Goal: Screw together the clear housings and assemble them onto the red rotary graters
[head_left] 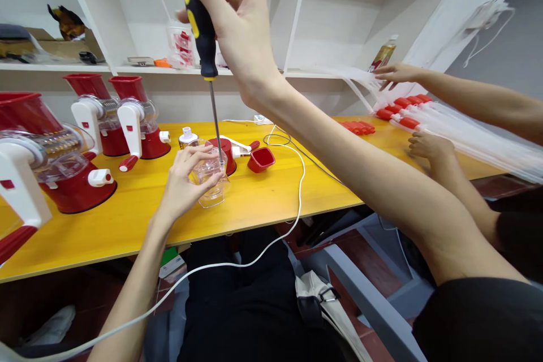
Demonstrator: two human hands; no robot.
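With the left hand (186,172) pinching the clear plastic part (212,198) on the yellow desk (263,201), the right hand (240,20), gripping the black-and-yellow-handled metal screwdriver (203,34), should press steadily along its length.

Table (263,198): is catching bright light here
Floor (373,260): is lying dim below front edge
Clear strips (479,144): are blurring at right end

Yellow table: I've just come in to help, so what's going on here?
The person's right hand points a screwdriver down at a clear plastic part, which the left hand holds at the yellow table. Red-and-white crank graters stand to the left. To the right, a co-worker's hands are by red pieces.
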